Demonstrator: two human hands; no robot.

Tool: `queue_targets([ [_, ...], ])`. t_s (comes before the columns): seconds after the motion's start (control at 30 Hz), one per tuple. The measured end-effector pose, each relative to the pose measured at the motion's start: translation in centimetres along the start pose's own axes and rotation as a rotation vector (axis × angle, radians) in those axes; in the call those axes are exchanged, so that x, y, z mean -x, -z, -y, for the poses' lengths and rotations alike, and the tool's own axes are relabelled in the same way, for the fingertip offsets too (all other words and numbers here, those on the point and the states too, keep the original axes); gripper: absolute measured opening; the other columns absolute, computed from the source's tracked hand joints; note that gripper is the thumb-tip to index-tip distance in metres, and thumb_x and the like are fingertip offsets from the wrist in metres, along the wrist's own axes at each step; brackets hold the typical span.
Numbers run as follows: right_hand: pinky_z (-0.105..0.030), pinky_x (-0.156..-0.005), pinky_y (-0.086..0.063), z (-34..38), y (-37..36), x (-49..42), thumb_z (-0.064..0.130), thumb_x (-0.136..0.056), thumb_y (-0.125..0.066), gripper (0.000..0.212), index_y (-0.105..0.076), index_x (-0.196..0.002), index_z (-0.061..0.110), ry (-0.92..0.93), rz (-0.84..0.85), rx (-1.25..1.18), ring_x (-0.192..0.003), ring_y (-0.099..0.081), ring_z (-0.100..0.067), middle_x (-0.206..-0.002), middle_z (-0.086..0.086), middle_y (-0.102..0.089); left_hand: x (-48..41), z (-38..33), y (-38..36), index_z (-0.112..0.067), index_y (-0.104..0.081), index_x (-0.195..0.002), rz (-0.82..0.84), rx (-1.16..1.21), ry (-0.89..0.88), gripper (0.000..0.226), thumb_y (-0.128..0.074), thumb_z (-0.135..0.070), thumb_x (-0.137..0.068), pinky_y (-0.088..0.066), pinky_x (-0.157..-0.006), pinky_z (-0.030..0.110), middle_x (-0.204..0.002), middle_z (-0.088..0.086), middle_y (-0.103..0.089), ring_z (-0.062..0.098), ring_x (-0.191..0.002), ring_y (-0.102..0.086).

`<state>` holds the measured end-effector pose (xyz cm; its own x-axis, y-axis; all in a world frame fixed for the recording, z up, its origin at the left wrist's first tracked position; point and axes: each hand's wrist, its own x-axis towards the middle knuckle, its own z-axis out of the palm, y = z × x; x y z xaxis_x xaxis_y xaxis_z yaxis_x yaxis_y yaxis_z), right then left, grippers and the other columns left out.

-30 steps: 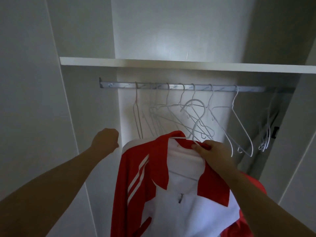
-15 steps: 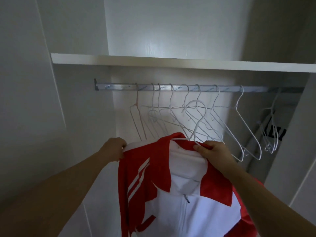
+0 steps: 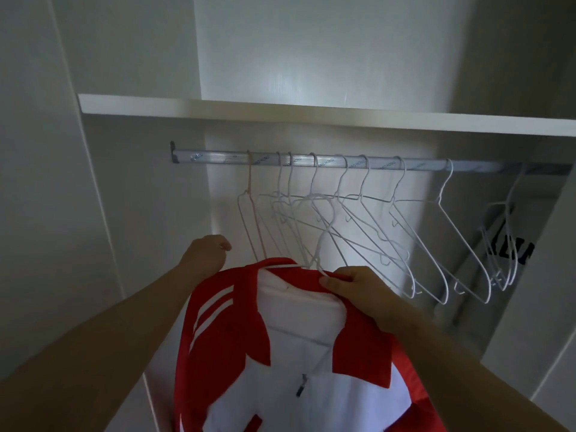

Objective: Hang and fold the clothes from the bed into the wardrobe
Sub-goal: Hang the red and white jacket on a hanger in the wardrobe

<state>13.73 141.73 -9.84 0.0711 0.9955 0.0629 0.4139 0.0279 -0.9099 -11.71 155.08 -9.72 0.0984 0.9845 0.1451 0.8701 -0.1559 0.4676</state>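
- Under the right hand (image 3: 352, 286), the red and white jacket (image 3: 280, 353) hangs on a wire hanger (image 3: 324, 236); thumb and fingers pinch collar and wire together.
- Left of that grip, the left hand (image 3: 207, 257) curls at the jacket's shoulder; I cannot tell whether it holds cloth.
- Above the grip, the hook sits among the empty hangers (image 3: 374, 232) below the rail (image 3: 218, 157); it could snag 1 of them or miss the rail.
- A looser pinch could let the collar slide off the wire.

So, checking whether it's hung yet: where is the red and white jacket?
Head view, low centre: the jacket is on a white hanger below the rail, not hooked on; the right hand pinches its collar, the left hand at its shoulder.
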Motion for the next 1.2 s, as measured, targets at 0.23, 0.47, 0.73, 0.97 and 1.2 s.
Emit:
queue_targets([
  [0.23,-0.025,-0.059,-0.053,3.3,-7.4,-1.9,0.013,-0.085,-0.065,0.009,-0.068,-0.078,0.008,-0.268,0.141,-0.377,-0.065,-0.063,-0.02,-0.076,-0.011,-0.068,2.4,1.6,1.8,-0.01,-0.064,-0.111,-0.25,0.23,0.133,0.027,-0.046,-0.009,-0.091,-0.038,-0.089,0.026,-0.119,0.009,-0.062,0.026,-0.11,-0.055],
  [0.47,-0.021,-0.047,-0.045,9.5,-13.2,-6.2,0.005,-0.088,-0.05,0.022,-0.061,-0.069,0.006,-0.311,0.181,-0.604,-0.05,-0.056,-0.019,-0.051,-0.007,-0.06,4.0,3.0,4.5,0.006,-0.063,-0.094,-0.371,0.68,0.26,0.016,-0.049,0.004,-0.088,-0.047,-0.053,0.018,-0.086,0.022,-0.064,0.019,-0.066,-0.055],
  [0.73,-0.03,-0.069,-0.046,15.6,-16.4,-14.6,0.008,-0.096,-0.042,0.025,-0.058,-0.114,0.0,-0.201,0.051,-0.696,-0.066,-0.051,-0.02,-0.081,-0.012,-0.055,2.0,2.9,6.5,-0.014,-0.055,-0.096,-0.251,0.828,0.317,0.014,-0.044,-0.006,-0.094,-0.036,-0.058,0.023,-0.087,0.006,-0.055,0.021,-0.078,-0.052],
  [0.97,-0.025,-0.056,-0.031,16.9,-18.0,-19.8,0.003,-0.095,-0.036,0.021,-0.049,-0.08,0.008,-0.23,0.058,-0.58,-0.055,-0.04,-0.017,-0.067,-0.007,-0.041,-0.1,2.9,6.5,-0.014,-0.054,-0.098,-0.277,1.037,0.406,0.018,-0.039,-0.004,-0.095,-0.043,-0.06,0.026,-0.081,-0.001,-0.053,0.016,-0.073,-0.051],
  [1.2,-0.029,-0.054,-0.046,14.1,-18.7,-18.5,-0.007,-0.088,-0.038,0.03,-0.053,-0.11,0.008,-0.297,0.202,-0.541,-0.058,-0.053,-0.022,-0.072,-0.012,-0.052,-1.0,3.4,5.4,-0.017,-0.052,-0.075,-0.275,0.985,0.524,0.025,-0.042,-0.012,-0.097,-0.046,-0.07,0.033,-0.074,0.003,-0.052,0.018,-0.07,-0.052],
])
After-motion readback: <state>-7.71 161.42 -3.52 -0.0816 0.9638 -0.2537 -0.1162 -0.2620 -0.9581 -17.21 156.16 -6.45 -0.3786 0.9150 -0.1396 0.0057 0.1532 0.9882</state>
